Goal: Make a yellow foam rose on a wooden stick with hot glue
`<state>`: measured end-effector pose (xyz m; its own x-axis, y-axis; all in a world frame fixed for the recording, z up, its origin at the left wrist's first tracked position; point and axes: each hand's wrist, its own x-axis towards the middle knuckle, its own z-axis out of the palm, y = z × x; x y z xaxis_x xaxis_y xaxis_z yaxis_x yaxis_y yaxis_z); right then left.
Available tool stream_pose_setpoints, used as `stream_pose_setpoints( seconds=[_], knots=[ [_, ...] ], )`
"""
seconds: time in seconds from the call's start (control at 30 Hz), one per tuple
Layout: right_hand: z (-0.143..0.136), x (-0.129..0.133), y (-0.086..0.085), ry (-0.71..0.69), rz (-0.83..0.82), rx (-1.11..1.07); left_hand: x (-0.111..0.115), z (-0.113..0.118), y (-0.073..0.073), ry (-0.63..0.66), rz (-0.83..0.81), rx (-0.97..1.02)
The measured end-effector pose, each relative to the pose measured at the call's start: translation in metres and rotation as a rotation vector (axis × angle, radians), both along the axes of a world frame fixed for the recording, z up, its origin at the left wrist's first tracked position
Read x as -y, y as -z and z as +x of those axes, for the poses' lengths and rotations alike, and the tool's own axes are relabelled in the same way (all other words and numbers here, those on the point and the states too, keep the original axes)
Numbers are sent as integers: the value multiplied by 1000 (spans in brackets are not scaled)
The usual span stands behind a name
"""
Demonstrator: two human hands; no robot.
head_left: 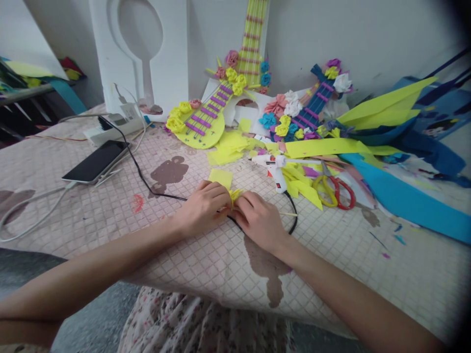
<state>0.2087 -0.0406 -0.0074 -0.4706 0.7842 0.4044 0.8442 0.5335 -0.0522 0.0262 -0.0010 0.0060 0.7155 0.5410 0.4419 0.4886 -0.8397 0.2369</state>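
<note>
A small bunched piece of yellow crepe paper (234,195) is pinched between my two hands above the table. My left hand (208,208) closes on its left side, and my right hand (260,220) closes on its right. A thin wooden stick (289,214) pokes out to the right of my right hand; whether the fingers grip it is hidden. Flat yellow paper squares (221,178) lie just beyond my left hand. A white glue gun (274,171) rests beyond my right hand, and its black cord (293,220) loops back beneath my hands.
Red-and-yellow scissors (336,190) lie right of the glue gun, by blue crepe strips (412,201). A yellow paper guitar (204,125) and a blue one (312,110) stand behind. At left are a phone (96,162) and a power strip (114,128). A white foam board (103,44) leans behind.
</note>
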Motion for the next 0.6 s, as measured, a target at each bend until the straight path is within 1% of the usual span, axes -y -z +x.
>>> stream_pose_setpoints(
  seconds=[0.6],
  knots=[
    [0, 0, 1, 7, 10, 24, 1, 1, 2, -15, -14, 17]
  ],
)
